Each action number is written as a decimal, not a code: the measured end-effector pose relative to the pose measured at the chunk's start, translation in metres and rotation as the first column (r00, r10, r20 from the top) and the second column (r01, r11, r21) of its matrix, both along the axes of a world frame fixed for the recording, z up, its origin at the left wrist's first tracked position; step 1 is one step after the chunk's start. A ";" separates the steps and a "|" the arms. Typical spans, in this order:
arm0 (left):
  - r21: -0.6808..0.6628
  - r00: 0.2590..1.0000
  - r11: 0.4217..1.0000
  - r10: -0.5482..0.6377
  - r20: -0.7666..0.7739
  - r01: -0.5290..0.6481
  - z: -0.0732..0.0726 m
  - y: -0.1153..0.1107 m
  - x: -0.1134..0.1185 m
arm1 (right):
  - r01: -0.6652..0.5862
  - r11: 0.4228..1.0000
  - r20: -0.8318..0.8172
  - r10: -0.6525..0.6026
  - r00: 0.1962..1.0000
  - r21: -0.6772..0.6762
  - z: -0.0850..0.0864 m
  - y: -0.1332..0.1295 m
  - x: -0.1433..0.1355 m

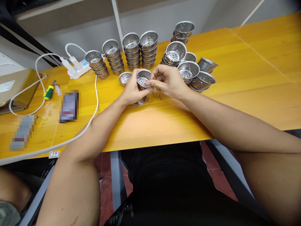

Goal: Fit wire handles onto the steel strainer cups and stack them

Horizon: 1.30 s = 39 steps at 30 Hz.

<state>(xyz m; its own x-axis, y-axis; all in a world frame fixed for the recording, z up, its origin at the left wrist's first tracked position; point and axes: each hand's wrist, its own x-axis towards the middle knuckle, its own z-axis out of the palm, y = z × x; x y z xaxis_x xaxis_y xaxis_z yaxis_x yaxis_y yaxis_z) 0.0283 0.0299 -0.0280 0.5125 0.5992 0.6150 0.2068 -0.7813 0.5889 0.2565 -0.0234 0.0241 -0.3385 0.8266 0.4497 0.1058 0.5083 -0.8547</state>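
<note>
A small perforated metal cup (143,80) is gripped at its left side by my left hand (133,89), the thumb along its near side and its opening facing me. At the cup's right rim, my right hand (168,80) is closed in a pinch, thumb and forefinger over the opening. Whatever lies between those fingertips is too small to make out. Below the hands, thin curved metal wires (141,101) lie in a loose pile on the yellow table (150,125). Just behind my left hand stands another perforated cup (124,78).
Several stacks of perforated cups (131,47) line the table's back. More cups (203,80) stand and lean right of my hands. A power strip (80,67), its white cable (97,94), a yellow-green screwdriver (49,91) and two blurred flat objects (69,106) lie to the left.
</note>
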 end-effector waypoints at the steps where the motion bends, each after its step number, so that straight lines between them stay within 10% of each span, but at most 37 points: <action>1: -0.001 1.000 1.000 0.004 -0.001 -0.004 0.000 -0.001 0.000 | 0.005 1.000 0.007 -0.005 1.000 0.001 -0.001 0.000 0.000; 16: 0.015 0.992 0.993 0.117 0.043 -0.118 -0.007 0.002 -0.001 | 0.059 0.922 0.274 -0.174 0.946 0.382 0.008 -0.008 0.017; 39: 0.095 0.991 0.988 0.118 0.064 -0.124 -0.003 -0.004 0.003 | 0.035 0.901 0.337 -0.197 0.921 0.432 0.003 -0.005 0.019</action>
<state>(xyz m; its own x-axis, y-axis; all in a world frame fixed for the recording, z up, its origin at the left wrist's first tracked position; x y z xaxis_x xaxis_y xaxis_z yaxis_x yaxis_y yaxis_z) 0.0311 0.0263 -0.0307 0.4019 0.5899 0.7004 0.2714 -0.8072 0.5241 0.2755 -0.0288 0.0275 -0.4578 0.6379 0.6193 0.4469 0.7673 -0.4599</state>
